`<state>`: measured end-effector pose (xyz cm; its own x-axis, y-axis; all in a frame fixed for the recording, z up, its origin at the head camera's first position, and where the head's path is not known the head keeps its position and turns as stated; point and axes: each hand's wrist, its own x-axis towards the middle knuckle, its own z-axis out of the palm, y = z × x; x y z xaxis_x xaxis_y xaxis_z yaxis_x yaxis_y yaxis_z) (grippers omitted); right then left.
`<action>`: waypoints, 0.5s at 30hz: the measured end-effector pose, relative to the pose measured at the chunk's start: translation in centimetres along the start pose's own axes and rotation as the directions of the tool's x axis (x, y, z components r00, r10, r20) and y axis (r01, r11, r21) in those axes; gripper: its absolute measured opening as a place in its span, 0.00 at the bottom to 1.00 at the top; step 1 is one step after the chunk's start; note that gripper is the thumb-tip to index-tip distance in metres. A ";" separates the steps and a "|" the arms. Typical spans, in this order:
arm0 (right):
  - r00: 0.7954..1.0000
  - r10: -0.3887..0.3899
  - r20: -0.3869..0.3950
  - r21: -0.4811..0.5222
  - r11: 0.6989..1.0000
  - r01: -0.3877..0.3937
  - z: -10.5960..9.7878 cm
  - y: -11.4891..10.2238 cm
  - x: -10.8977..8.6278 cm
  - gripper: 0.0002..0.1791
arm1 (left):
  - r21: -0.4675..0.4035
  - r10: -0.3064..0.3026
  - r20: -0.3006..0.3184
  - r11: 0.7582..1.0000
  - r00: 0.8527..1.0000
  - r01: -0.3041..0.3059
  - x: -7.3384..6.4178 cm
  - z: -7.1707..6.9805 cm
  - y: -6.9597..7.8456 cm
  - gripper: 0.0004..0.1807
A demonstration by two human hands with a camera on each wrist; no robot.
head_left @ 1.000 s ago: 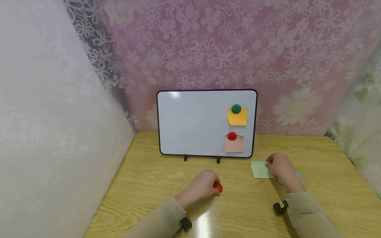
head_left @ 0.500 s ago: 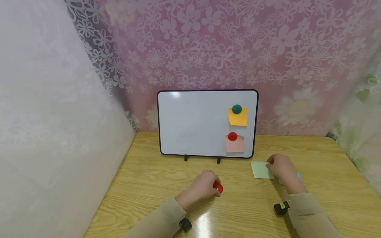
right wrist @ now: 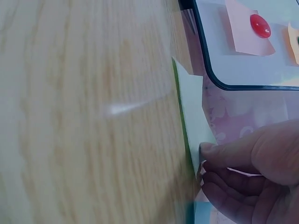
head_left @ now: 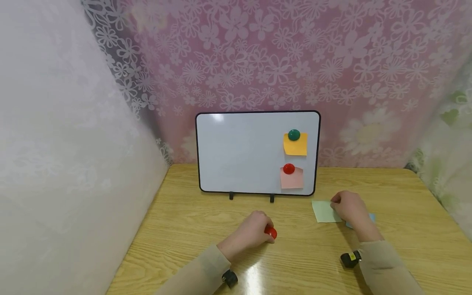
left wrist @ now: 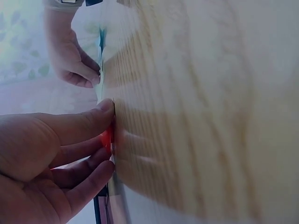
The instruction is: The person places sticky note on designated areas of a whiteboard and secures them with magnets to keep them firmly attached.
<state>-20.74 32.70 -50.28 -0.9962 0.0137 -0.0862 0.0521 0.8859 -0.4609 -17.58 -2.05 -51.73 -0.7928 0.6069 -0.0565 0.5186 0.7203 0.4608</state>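
My left hand [head_left: 252, 229] pinches a round red magnet [head_left: 272, 233] low over the table, left of centre; in the left wrist view the red magnet [left wrist: 107, 137] shows between thumb and fingers. My right hand [head_left: 350, 208] grips the edge of a pale green sticky note [head_left: 324, 212] between thumb and fingertips. In the right wrist view the green note [right wrist: 192, 109] is tilted up at the wood, its far corner bent. A blue sticky note [head_left: 371, 217] lies partly hidden under my right hand.
A whiteboard [head_left: 239, 153] with a black frame stands at the back on small feet. On its right side a green magnet [head_left: 293, 135] holds an orange note [head_left: 296, 147], and a red magnet [head_left: 289, 168] holds a pink note [head_left: 292, 180]. Flowered curtains surround the wooden table [head_left: 184, 229].
The green note has shifted slightly toward the front at its near edge, with my right hand on it. My left hand stays nearly still with the red magnet.
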 end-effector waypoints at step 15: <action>0.999 -0.036 0.009 0.081 0.996 0.035 -0.1 0.6 -0.8 0.13 | -0.011 0.026 -0.012 1.000 1.000 -0.026 0.3 -0.1 -0.1 0.17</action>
<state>-19.91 33.28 -50.41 -0.9967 -0.0220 -0.0778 0.0230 0.8454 -0.5336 -17.87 -1.93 -51.73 -0.7831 0.6210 -0.0338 0.5353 0.7007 0.4716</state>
